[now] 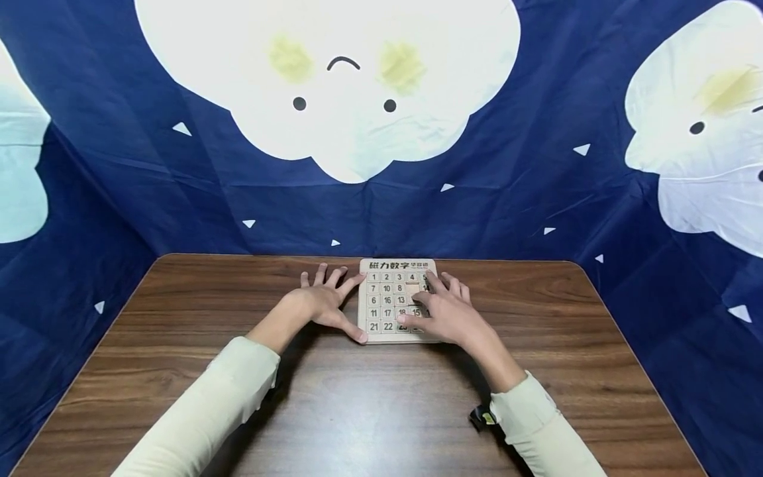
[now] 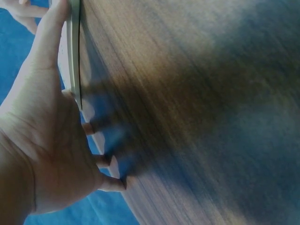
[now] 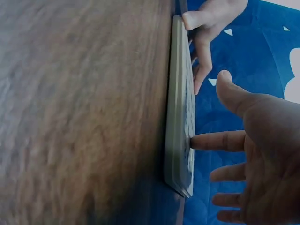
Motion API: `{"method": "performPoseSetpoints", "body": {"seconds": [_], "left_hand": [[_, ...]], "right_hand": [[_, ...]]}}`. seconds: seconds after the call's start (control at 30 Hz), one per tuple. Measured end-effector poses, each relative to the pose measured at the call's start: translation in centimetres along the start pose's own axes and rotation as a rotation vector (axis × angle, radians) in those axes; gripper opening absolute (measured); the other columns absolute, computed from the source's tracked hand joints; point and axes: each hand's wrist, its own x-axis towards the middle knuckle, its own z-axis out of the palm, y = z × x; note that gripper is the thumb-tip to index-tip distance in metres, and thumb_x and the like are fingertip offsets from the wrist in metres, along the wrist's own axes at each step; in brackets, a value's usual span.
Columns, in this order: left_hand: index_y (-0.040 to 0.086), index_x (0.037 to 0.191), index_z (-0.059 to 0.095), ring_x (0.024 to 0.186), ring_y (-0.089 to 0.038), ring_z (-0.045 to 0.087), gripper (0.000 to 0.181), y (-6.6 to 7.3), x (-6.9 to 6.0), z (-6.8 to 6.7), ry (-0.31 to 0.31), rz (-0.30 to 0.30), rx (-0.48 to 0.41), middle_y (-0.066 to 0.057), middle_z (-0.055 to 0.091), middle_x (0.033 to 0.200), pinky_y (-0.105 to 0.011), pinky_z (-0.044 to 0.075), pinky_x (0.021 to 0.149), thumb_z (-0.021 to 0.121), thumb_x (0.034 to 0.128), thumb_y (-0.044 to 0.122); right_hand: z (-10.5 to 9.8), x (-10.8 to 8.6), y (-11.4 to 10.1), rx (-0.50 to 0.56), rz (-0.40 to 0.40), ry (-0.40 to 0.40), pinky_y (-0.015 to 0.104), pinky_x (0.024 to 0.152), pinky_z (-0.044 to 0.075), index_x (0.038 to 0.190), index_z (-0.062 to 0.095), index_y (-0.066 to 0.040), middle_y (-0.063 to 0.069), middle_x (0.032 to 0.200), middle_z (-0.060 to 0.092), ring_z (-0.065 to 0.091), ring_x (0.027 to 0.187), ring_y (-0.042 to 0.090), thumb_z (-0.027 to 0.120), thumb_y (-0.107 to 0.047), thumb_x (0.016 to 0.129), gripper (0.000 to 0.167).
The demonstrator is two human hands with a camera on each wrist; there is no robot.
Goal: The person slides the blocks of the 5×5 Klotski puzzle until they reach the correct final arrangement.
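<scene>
A pale number sliding puzzle [image 1: 387,300] lies flat near the table's far edge, with numbered tiles in rows and printed characters along its top. A bare gap [image 1: 412,289] shows below tile 4. My left hand [image 1: 322,305] is spread at the puzzle's left side, thumb and index finger touching its edge. Over the right half is my right hand [image 1: 453,315], covering several tiles. In the right wrist view its index finger [image 3: 218,141] presses on the puzzle's face, while the thumb and other fingers stand off it.
The puzzle stands on a brown wood-grain table [image 1: 208,298]. Directly behind the table hangs a dark blue cloth [image 1: 197,212] with white cloud prints, and it also encloses both sides. A small black object [image 1: 481,417] sits by the right cuff.
</scene>
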Motion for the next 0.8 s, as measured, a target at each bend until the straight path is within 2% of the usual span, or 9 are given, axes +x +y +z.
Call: {"method": "performPoseSetpoints", "body": {"seconds": [0.17,0.43,0.57,0.73,0.8], "left_hand": [[0.043,0.182,0.001,0.174,-0.057,-0.013,0.152,0.1,-0.3,-0.2,0.006,-0.004,0.003,-0.016,-0.001,0.192,-0.086,-0.004,0.134,0.083,0.0663,0.098],[0.04,0.183,0.001,0.174,-0.058,-0.011,0.15,-0.1,0.0,0.0,0.009,0.0,0.014,-0.018,0.0,0.192,-0.086,-0.001,0.134,0.083,0.0695,0.095],[0.041,0.183,0.001,0.174,-0.058,-0.012,0.15,-0.1,-0.1,-0.1,0.01,-0.004,0.014,-0.017,0.0,0.192,-0.086,-0.002,0.134,0.083,0.0694,0.095],[0.041,0.182,0.001,0.174,-0.058,-0.013,0.151,0.0,-0.2,-0.1,0.009,0.002,0.011,-0.017,-0.001,0.192,-0.086,-0.003,0.133,0.083,0.0682,0.096],[0.041,0.182,0.001,0.174,-0.058,-0.013,0.151,0.0,-0.3,-0.1,0.008,0.0,0.01,-0.017,-0.001,0.192,-0.086,-0.003,0.133,0.083,0.0679,0.096]], "right_hand": [[0.3,0.5,-0.3,-0.016,0.004,0.013,0.077,0.135,0.022,0.158,0.067,-0.015,0.03,0.183,0.029,0.024,0.169,0.06,0.071,-0.068,0.104,0.076],[1.0,-0.2,-1.1,-0.018,-0.092,0.004,0.076,0.133,0.025,0.154,0.072,-0.023,0.027,0.183,0.033,0.025,0.169,0.059,0.071,-0.068,0.103,0.069],[1.0,-0.6,-0.7,-0.027,-0.083,0.015,0.075,0.132,0.028,0.156,0.071,-0.023,0.028,0.182,0.035,0.029,0.167,0.059,0.071,-0.067,0.104,0.068],[0.7,-0.9,-0.5,-0.064,-0.031,0.083,0.077,0.132,0.028,0.146,0.078,-0.018,0.03,0.177,0.043,0.032,0.165,0.061,0.075,-0.064,0.102,0.064],[0.8,-0.8,-0.8,-0.064,-0.035,0.096,0.077,0.132,0.027,0.144,0.079,-0.019,0.03,0.177,0.042,0.031,0.166,0.061,0.076,-0.064,0.101,0.063]]}}
